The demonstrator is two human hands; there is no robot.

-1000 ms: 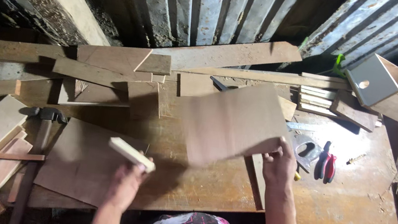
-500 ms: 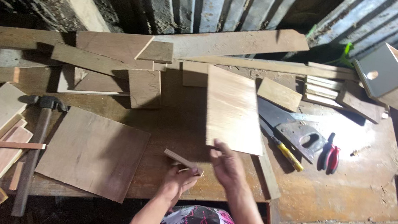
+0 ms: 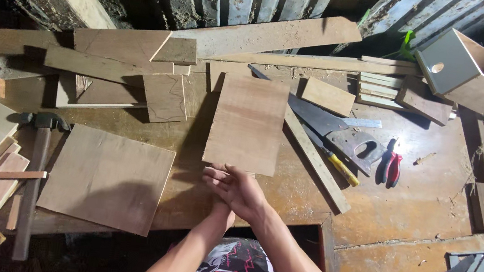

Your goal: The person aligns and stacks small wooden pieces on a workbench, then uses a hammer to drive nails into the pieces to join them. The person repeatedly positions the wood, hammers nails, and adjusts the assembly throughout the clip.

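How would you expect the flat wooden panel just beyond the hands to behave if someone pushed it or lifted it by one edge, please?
The wooden panel looks thin and flat, so it would probably stay stiff and feel light for its area. Lying on the smooth, worn workbench, it would likely slide rather than tip or roll. Its right edge seems to sit beside a long wooden strip, which might catch it.

Bright light on the worktop, glare near the pliers, dark wall behind, soft shadows left of boards, sharp focus, edges slightly bowed
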